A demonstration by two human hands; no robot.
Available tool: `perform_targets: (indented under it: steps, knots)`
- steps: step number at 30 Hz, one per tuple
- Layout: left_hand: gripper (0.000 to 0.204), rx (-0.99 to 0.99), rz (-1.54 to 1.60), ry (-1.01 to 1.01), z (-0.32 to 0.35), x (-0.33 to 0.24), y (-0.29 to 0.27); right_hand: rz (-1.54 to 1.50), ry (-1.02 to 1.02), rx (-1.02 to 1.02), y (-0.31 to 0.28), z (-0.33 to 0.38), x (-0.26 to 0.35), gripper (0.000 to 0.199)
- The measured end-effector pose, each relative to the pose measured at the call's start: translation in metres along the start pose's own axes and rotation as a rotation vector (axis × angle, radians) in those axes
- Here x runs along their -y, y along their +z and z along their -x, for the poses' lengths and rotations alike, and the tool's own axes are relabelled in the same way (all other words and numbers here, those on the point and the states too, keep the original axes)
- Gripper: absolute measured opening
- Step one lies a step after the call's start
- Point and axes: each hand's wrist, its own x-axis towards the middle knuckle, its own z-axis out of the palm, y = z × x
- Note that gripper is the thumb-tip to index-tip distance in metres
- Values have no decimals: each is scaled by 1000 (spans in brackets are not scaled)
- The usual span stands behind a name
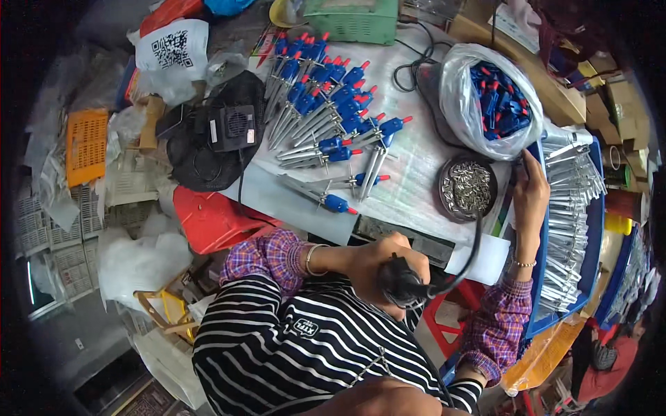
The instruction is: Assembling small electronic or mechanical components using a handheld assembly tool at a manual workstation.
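My left hand (388, 267) is wrapped round a black corded tool (402, 283) in front of my striped apron; its kind is partly hidden by my fingers. From it a black cable loops up past a round dark dish (469, 188) of small metal pins. My right hand (531, 194) reaches up with fingers extended, between a clear plastic bag (454, 83) of blue pieces with red tips (498, 104) and a blue tray (595, 229) of metal bars (563, 229). Nothing shows in its fingers. Several metal bars with blue, red-tipped ends (340, 104) lie piled on the table.
The white-covered table (416, 187) also carries a green metal box (352, 21) at its far edge. Left of the pile lies a black mesh bag (201, 163) with a small fan-like device (232, 127). A red stool (211, 218) stands below. Another person (614, 367) is at the lower right.
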Motion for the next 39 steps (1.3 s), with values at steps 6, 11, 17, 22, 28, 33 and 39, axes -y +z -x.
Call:
perform_targets:
  steps: [6,11,17,22,28,33,39]
  knots:
    - [35,86,78,21,1,3,-2,-297,61,67,-26,0,62,24]
    - [35,171,69,34,11,3,-8,-294,-302,389,-5,-36,138,27]
    - [34,169,68,-25,17,-4,-7,-191,-625,527,64,-31,150,24]
    - [33,177,66,-37,23,-2,-10,-413,-638,695,86,-11,163,16]
    - [32,213,103,-50,27,4,-6,-349,-761,587,123,31,185,35]
    - [34,238,84,-77,28,2,-9,-201,-804,606,130,37,194,36]
    - [36,253,67,-88,26,-2,-9,-360,-627,571,106,17,204,26]
